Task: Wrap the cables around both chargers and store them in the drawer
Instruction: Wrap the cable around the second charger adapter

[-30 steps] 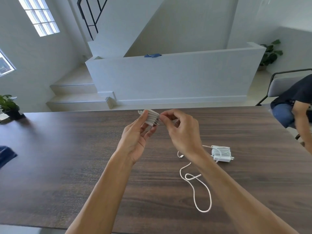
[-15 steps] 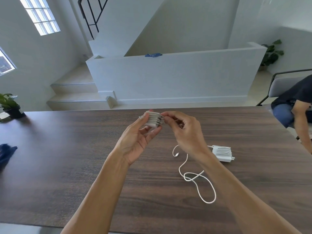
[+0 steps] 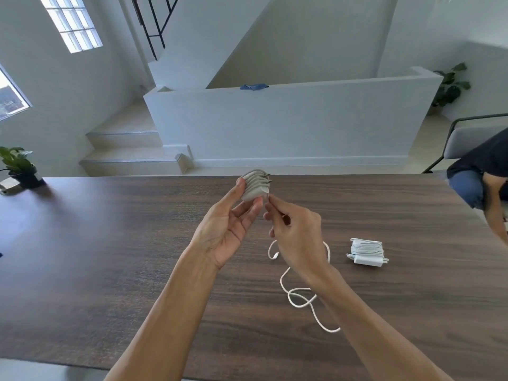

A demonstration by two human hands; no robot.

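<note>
Head view is showing the left hand (image 3: 233, 224) holding the charger (image 3: 254, 185) above the far edge of the surface (image 3: 110, 257), at the frame's centre, thumb on its left side and fingers under it. The right hand (image 3: 297, 237) is pinching the cable (image 3: 302, 298) just below the charger. The charger looks like a small, hard, light block, so gripping it by its flat sides should be safest. The cable is thin and soft and will probably spring loose unless it is kept tight, so it is best pinched close to the block. The second charger (image 3: 367, 251) is lying already wrapped at right of centre. Compared with half a second ago, the right hand is lower, the charger is tilted more upright, and the loose cable on the surface is looking shorter.
</note>
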